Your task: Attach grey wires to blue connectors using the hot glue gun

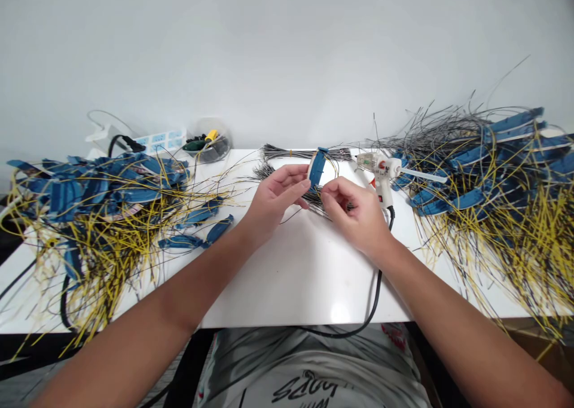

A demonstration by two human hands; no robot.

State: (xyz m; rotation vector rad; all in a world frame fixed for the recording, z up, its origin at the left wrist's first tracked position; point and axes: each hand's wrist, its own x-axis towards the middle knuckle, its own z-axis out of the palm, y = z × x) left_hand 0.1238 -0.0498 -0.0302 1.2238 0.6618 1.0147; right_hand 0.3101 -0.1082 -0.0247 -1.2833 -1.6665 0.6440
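Blue part (pixel 317 167) in left fingers (pixel 303 185), above white table (pixel 287 276)

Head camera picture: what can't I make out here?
All in the head view:
- Whether the right hand holds anything: its curled fingers hide it.
- Lower part of the black lettering on the grey shirt: cut by the bottom edge.
- Dark items in the clear round plastic tub: too small.

One blue piece (pixel 317 167) is being held, while one glue gun (pixel 382 179), one power strip (pixel 162 140), one round container (pixel 219 149), two wire bundles (pixel 300 154), three loose blue pieces (pixel 219 230) and two tangled heaps (pixel 112 246) (too jumbled inside to be counted) are being supported by one table (pixel 269 288).
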